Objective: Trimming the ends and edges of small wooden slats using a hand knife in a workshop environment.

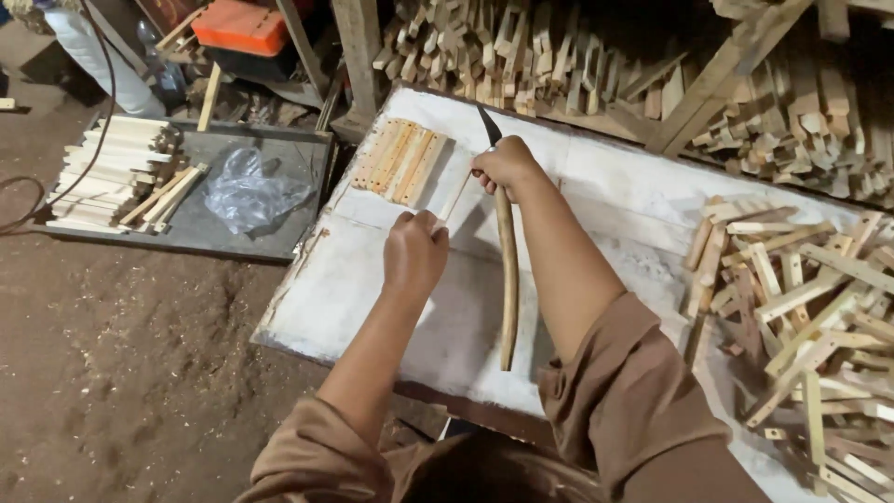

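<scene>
The left hand pinned a thin wooden strip flat on the white counter, fingers curled together, steadying it for the long-handled knife clamped in the right hand.

Light was dim and warm; the white bench caught the most light; soft shadows fell beside the arms; corners were murky and slightly soft.

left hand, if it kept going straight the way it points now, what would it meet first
The left hand, pinching a thin wood strip, points up the white board. It would probably first meet the row of flat slats lying there, though depth is hard to judge.
</scene>
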